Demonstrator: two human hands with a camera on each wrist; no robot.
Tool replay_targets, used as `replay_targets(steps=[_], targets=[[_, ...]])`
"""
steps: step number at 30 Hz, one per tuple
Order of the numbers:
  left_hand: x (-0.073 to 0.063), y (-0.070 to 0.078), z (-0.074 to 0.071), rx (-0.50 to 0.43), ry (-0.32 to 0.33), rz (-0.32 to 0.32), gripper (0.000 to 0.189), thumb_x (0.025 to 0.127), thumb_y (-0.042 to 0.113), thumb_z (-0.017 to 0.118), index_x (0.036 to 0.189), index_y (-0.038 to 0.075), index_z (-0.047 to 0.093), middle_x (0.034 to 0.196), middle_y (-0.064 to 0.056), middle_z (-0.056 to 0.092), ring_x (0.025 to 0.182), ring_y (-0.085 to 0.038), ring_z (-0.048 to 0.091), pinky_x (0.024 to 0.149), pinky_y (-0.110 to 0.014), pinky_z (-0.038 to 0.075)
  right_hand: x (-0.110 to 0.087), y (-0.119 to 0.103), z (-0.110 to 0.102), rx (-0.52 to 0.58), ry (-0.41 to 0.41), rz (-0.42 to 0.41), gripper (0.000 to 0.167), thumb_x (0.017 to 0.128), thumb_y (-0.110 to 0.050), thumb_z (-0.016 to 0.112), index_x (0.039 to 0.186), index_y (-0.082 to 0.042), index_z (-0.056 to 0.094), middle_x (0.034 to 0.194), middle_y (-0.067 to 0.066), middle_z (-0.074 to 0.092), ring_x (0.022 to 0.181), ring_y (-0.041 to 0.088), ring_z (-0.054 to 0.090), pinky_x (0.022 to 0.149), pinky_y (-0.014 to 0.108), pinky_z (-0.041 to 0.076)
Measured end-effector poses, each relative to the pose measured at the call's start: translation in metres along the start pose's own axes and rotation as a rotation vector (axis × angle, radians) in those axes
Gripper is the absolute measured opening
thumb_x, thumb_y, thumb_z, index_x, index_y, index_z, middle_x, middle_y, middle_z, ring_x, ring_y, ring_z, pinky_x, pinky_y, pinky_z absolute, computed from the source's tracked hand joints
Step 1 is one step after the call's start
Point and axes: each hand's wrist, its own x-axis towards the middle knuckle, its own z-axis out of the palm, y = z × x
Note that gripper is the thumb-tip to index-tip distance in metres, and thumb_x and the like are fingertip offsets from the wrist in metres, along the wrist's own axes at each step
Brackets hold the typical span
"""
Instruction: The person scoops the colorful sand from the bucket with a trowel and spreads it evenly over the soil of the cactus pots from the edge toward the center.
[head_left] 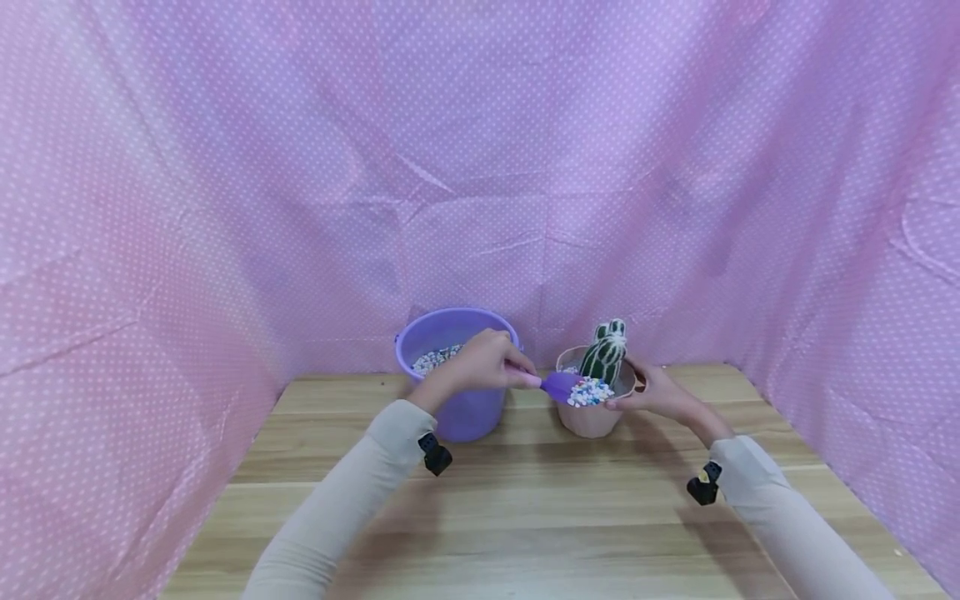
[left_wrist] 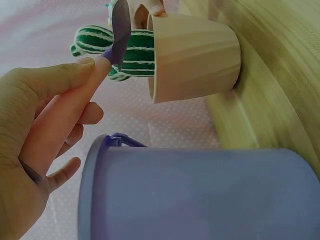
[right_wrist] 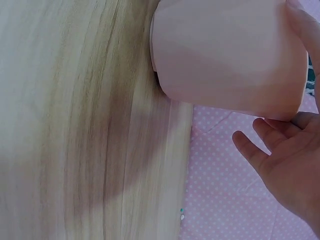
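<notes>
My left hand [head_left: 491, 362] grips the pink handle of a small trowel [left_wrist: 120, 35] with a purple blade. Heaped on the blade are white, blue and other coloured pebbles [head_left: 591, 392], held over the near rim of a pale pink flowerpot [head_left: 590, 420]. Inside the pot stands a green and white striped cactus [head_left: 602, 358], apparently a soft artificial one, leaning a little right. My right hand [head_left: 660, 393] holds the pot's rim at its right side, thumb in front and fingers behind. Below my left hand is a purple bucket [head_left: 471, 417] with more pebbles [head_left: 435, 358] in it.
Both containers stand near the back edge of a wooden table [head_left: 525, 517]. A pink dotted cloth [head_left: 480, 167] hangs behind and at both sides. A couple of stray pebbles [right_wrist: 182, 217] lie by the table edge in the right wrist view.
</notes>
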Motion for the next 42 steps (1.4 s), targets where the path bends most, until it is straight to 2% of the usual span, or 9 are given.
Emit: replay_targets(steps=[6, 16, 24, 33, 38, 42], targets=[[0.005, -0.003, 0.005, -0.034, -0.037, -0.027, 0.017, 0.090, 0.036, 0.078, 0.096, 0.021, 0.084, 0.077, 0.010, 0.077, 0.056, 0.002, 0.056, 0.057, -0.017, 0.046, -0.002, 0.002, 0.002, -0.002, -0.001, 0.004, 0.103, 0.082, -0.021, 0.086, 0.159, 0.003, 0.022, 0.160, 0.030, 0.034, 0.145, 0.051, 0.035, 0.114, 0.064, 0.032], [0.012, -0.009, 0.012, -0.048, -0.076, -0.095, 0.019, 0.090, 0.039, 0.078, 0.098, 0.022, 0.083, 0.081, 0.012, 0.078, 0.058, 0.001, 0.058, 0.057, -0.017, 0.046, -0.001, 0.003, 0.003, -0.003, 0.001, -0.002, 0.103, 0.082, -0.021, 0.086, 0.160, 0.002, 0.022, 0.159, 0.027, 0.037, 0.144, 0.047, 0.039, 0.112, 0.063, 0.036], [0.018, -0.010, 0.014, -0.018, -0.114, -0.134, 0.021, 0.089, 0.043, 0.078, 0.099, 0.025, 0.083, 0.077, 0.016, 0.075, 0.059, 0.001, 0.054, 0.059, -0.017, 0.042, 0.000, 0.003, 0.003, -0.010, 0.002, 0.014, 0.102, 0.082, -0.021, 0.086, 0.159, 0.003, 0.023, 0.156, 0.027, 0.041, 0.140, 0.045, 0.043, 0.110, 0.060, 0.039], [0.022, -0.010, 0.013, -0.032, -0.135, -0.143, 0.021, 0.089, 0.042, 0.078, 0.099, 0.024, 0.083, 0.074, 0.016, 0.073, 0.060, 0.000, 0.053, 0.060, -0.018, 0.041, 0.002, 0.002, 0.003, -0.025, 0.015, 0.002, 0.103, 0.082, -0.022, 0.087, 0.159, 0.002, 0.024, 0.157, 0.028, 0.039, 0.141, 0.047, 0.041, 0.111, 0.067, 0.037], [0.023, -0.011, 0.013, -0.046, -0.150, -0.136, 0.021, 0.089, 0.042, 0.078, 0.099, 0.024, 0.083, 0.072, 0.016, 0.072, 0.060, 0.001, 0.052, 0.059, -0.017, 0.040, 0.001, 0.000, 0.003, -0.043, 0.023, 0.016, 0.102, 0.082, -0.023, 0.087, 0.159, 0.003, 0.025, 0.156, 0.029, 0.040, 0.141, 0.048, 0.041, 0.111, 0.067, 0.036], [0.023, -0.011, 0.013, -0.055, -0.156, -0.143, 0.021, 0.089, 0.042, 0.078, 0.097, 0.024, 0.084, 0.070, 0.016, 0.071, 0.060, 0.000, 0.052, 0.058, -0.017, 0.040, 0.000, -0.002, 0.001, -0.065, 0.022, -0.009, 0.101, 0.080, -0.021, 0.088, 0.157, 0.005, 0.027, 0.154, 0.030, 0.043, 0.140, 0.049, 0.043, 0.112, 0.065, 0.036]])
